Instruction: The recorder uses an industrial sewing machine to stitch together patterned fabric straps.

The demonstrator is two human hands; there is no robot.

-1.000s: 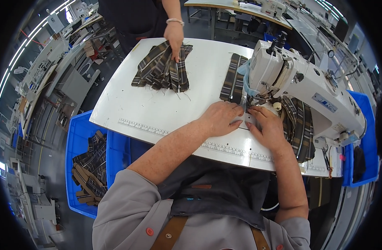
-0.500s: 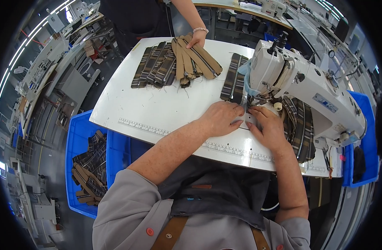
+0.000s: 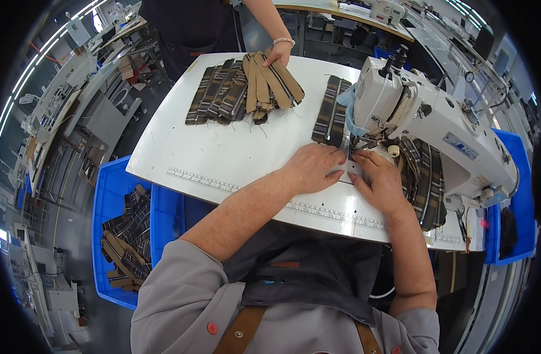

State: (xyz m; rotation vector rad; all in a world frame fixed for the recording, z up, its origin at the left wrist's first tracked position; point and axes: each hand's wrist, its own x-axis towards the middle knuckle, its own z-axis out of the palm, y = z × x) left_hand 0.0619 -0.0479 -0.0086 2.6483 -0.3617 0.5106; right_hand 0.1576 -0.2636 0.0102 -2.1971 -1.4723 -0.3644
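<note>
Smooth white sewing table (image 3: 223,153), left hand (image 3: 313,168) and right hand (image 3: 381,182) fingers flat, pressing plaid woven strip (image 3: 331,117).

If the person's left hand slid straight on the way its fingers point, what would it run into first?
The left hand lies flat on the white table, fingers pointing towards the needle area of the white sewing machine. It would probably meet the small piece under the needle first, then the machine's head, though depth is hard to judge.
</note>
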